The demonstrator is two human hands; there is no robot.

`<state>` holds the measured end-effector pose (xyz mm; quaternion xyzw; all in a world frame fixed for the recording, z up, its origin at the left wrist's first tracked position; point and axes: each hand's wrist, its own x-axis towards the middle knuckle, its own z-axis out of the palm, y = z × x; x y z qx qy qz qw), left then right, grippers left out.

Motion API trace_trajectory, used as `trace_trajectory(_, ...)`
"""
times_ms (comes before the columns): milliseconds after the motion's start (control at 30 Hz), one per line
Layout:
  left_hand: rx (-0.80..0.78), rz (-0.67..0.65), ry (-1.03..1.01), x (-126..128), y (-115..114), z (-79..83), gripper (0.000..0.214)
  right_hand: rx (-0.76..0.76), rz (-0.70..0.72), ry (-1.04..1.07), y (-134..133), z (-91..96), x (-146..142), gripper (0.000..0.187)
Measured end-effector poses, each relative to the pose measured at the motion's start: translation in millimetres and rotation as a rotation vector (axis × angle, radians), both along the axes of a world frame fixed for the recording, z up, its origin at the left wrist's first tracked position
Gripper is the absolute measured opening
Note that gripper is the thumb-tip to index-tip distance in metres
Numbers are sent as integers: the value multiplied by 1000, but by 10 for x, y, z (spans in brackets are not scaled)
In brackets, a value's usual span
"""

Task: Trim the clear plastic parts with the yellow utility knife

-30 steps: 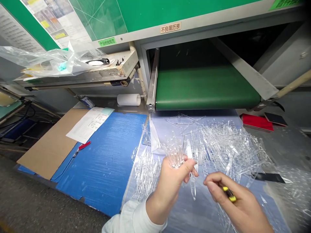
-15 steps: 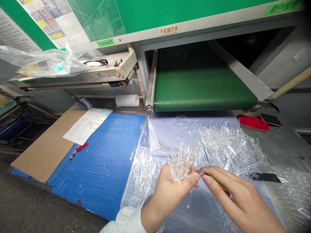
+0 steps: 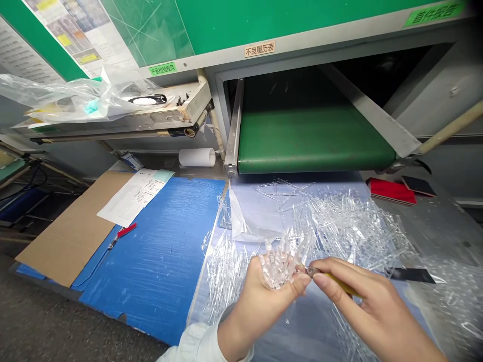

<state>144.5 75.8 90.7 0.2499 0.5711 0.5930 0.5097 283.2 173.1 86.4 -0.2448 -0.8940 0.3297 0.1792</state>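
Observation:
A bundle of thin clear plastic pieces (image 3: pixel 279 264) fans upward out of my left hand (image 3: pixel 264 296), whose fingers are wrapped round it. My right hand (image 3: pixel 362 301) grips a yellow-handled tool (image 3: pixel 341 285) with a short metal end. That metal end points left and meets the pieces near my left thumb; its exact tip is too small to make out. Under and behind my hands lies a large heap of similar clear pieces (image 3: pixel 350 226). Left of my left wrist is a narrower pile of clear strips (image 3: pixel 226 271), roughly lined up.
Ahead, a green conveyor belt (image 3: pixel 313 141) ends above the worktop. On the left lie a blue sheet (image 3: pixel 158 251), cardboard (image 3: pixel 71 226), a printed paper (image 3: pixel 132 196) and a red-handled tool (image 3: pixel 126 231). Red booklets (image 3: pixel 392 191) sit at right, bubble wrap (image 3: pixel 456 296) nearer.
The bundle in my left hand has tilted, so more piece ends face me. My right hand keeps the tool beside it, nearly in the same place. The view has shifted slightly.

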Motion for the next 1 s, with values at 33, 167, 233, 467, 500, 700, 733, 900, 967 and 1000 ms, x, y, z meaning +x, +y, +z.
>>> trace_trajectory(33,-6,-5,-3,-3,0,1,19,13,-13,18,-8,-15,1,20)
trace_trajectory(167,-4,-22,2,6,-27,2,21,18,-124,78,43,-55,29,19)
trace_trajectory(233,-9,-66,-16,19,-54,-9,22,-29,-345,114,133,-43,66,22)
trace_trajectory(467,-79,-63,-7,25,-46,-64,22,-318,-310,5,252,11,78,27)
trace_trajectory(500,-84,-75,-9,27,-38,-69,22,-368,-229,-17,228,6,46,25)
trace_trajectory(700,-56,-98,-142,61,-37,-152,25,-542,-106,-16,114,-7,-115,24)
trace_trajectory(733,-43,-95,-198,62,-39,-181,28,-543,-122,13,112,-8,-122,24)
trace_trajectory(900,-40,-152,-569,45,-37,-380,27,-462,111,-185,291,-77,-217,32)
trace_trajectory(967,-45,-111,-692,44,-48,-469,20,-272,83,-319,537,-160,-337,37)
trace_trajectory(1000,-36,-77,-738,46,-57,-512,17,-195,17,-359,699,-219,-417,38)
